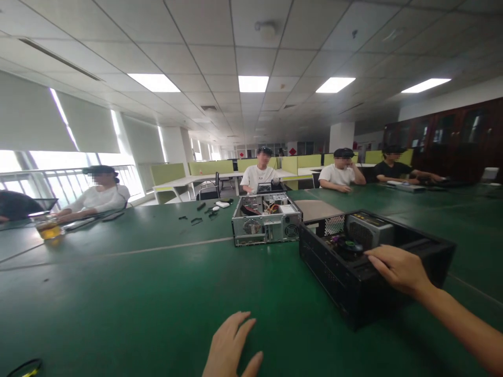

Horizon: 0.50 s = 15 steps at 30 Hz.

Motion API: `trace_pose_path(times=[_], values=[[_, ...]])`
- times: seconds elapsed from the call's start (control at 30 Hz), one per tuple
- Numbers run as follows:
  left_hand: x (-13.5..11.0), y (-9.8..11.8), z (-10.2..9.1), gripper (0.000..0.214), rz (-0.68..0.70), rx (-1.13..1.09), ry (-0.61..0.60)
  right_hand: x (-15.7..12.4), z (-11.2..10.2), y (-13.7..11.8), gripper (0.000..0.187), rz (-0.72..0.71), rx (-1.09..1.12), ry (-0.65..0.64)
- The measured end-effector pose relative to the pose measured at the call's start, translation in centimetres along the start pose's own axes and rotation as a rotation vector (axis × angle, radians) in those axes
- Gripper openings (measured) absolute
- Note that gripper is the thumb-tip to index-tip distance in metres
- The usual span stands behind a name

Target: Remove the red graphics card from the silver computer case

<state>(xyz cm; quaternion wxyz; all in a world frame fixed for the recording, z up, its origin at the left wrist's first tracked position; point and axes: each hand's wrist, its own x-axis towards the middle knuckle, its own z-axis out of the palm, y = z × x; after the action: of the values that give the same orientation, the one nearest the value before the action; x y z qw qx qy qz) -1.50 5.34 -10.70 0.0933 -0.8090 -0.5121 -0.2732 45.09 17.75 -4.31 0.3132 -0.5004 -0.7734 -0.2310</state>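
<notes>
A black computer case [330, 280] lies open-topped on the right of the green table. Inside it show a grey power supply [371, 230] and a round cooling fan [349, 245]. My right hand [401, 269] is closed over the near rim of this case, fingers together and pointing inward; the fingertips' exact hold is partly hidden. Low in the middle, my left hand [231, 345] is open above the bare tabletop, fingers apart and holding nothing. Just beyond, a silver computer case [267, 230] stands with its top off, cables and parts visible inside.
Small dark parts [196, 221] and a white item [222, 204] lie left of the silver case. At the left stands a glass of amber liquid [49, 230]. Several people sit around the green table [157, 293], one behind another computer [271, 186]. A black-and-yellow object [29, 368] is at bottom left.
</notes>
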Motion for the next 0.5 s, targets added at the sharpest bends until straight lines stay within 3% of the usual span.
trace_pose_path(times=[0.07, 0.2, 0.33, 0.43, 0.5], values=[[2.7, 1.5, -1.3, 0.044, 0.036, -0.054, -0.043, 0.7, -0.8, -0.5, 0.037, -0.026, 0.019, -0.071], [8.1, 4.7, -3.4, 0.039, 0.101, -0.179, -0.107, 0.6, -2.1, -2.5, 0.038, 0.021, 0.048, -0.028], [13.2, 6.2, -4.8, 0.039, 0.209, -0.273, -0.186, -2.0, -4.9, -7.9, 0.026, -0.059, 0.142, 0.011], [16.5, 5.6, -5.2, 0.05, 0.11, -0.26, -0.194, -3.8, -8.5, -13.1, 0.022, -0.158, 0.243, 0.02], [17.8, 4.8, -5.2, 0.053, -0.019, -0.237, -0.335, -4.8, -10.8, -15.0, 0.017, -0.252, 0.265, 0.02]])
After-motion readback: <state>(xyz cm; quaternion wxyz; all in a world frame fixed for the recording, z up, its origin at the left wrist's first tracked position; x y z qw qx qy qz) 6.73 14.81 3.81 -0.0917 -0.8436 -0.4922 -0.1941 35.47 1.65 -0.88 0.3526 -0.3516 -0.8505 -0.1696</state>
